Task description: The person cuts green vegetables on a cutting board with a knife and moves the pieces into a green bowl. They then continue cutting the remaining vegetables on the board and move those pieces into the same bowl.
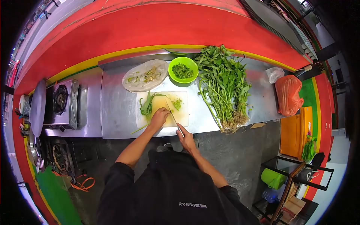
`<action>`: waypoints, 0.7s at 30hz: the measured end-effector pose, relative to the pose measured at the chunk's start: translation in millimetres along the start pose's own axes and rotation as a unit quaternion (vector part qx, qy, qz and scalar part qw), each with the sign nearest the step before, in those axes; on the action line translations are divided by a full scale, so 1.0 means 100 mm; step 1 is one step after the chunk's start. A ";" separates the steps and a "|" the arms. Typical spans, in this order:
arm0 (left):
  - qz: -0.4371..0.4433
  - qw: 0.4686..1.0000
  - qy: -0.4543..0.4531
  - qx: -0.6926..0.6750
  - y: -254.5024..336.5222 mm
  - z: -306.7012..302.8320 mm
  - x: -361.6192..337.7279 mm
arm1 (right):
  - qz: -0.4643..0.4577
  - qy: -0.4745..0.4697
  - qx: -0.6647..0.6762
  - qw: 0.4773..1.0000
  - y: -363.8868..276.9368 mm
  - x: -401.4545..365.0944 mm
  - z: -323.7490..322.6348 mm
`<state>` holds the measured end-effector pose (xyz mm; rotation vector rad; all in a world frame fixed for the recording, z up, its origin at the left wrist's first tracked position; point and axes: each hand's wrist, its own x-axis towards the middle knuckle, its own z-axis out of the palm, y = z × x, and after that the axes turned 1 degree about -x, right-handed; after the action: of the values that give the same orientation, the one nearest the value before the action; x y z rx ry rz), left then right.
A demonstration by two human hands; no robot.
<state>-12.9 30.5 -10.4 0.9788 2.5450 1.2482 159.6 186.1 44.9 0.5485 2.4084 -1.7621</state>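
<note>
My right hand [186,138] is wrapped round the handle of a kitchen knife [173,117]. The blade slants up and left over a pale cutting board [182,120]. Just left of the blade, my left hand [159,118] is closed on a bunch of leafy greens [146,107], whose leaves reach toward the board's far left corner. One stem sticks out at the near left edge. A small heap of chopped greens [176,104] lies right of the blade. Behind the board, a lime-green bowl [195,72] holds more chopped greens.
Left of the bowl lies a plastic bag [131,84] with trimmings on it. A large pile of rooted greens [227,90] covers the counter [120,112] to the right. A gas stove [62,101] is far left, an orange-red bag [288,95] far right.
</note>
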 end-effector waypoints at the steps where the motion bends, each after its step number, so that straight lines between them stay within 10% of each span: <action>1: -0.003 1.000 0.002 0.012 0.00 0.00 0.00 | 0.001 0.001 -0.012 1.000 -0.01 0.02 0.00; 21: -0.011 1.000 0.002 0.022 0.06 -0.02 0.01 | 0.022 -0.004 -0.059 0.998 -0.08 0.09 0.00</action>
<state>-11.9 32.4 -4.7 0.9562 2.5902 1.1936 148.3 186.5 49.3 0.5752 2.4558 -1.5901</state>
